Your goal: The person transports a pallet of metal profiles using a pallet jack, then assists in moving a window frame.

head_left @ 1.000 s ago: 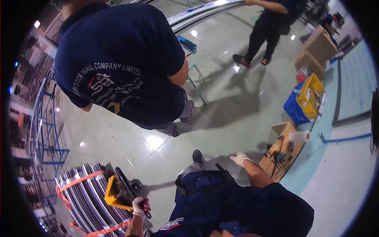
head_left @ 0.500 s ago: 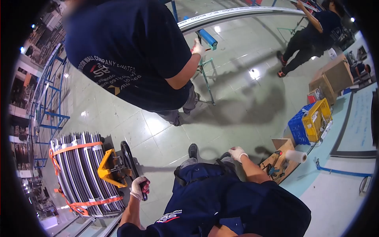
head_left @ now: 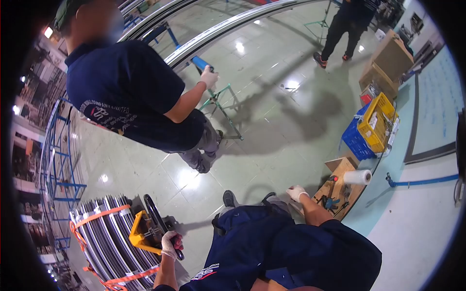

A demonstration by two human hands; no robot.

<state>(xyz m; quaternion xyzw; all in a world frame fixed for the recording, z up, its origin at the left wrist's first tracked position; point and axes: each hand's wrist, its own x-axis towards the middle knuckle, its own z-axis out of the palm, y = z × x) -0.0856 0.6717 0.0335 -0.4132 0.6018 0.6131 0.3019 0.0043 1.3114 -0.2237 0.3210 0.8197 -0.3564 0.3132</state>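
My left hand [head_left: 171,243], in a pale knitted glove, is wrapped round the lower end of a black loop handle [head_left: 156,215]. The handle belongs to a yellow pallet jack [head_left: 139,233]. Right beside it stands a bundle of long metal profiles [head_left: 110,242], held together by orange straps [head_left: 103,217]. My gloved right hand [head_left: 296,193] hangs beside my thigh, holding nothing that I can see, its fingers loosely apart. Close to its right is a wooden board [head_left: 345,189] with tools on it.
A co-worker [head_left: 131,97] stands ahead on the left, one gloved hand at a blue roller [head_left: 200,63] under a long profile [head_left: 218,35]. Another person [head_left: 345,29] stands far right. Blue and yellow crates [head_left: 376,123], cardboard boxes [head_left: 388,60] and a plastic roll [head_left: 357,177] line the right.
The view has shifted, so the co-worker and the bundle sit lower in it. The co-worker's head has come into view. My left hand keeps its grip on the handle.
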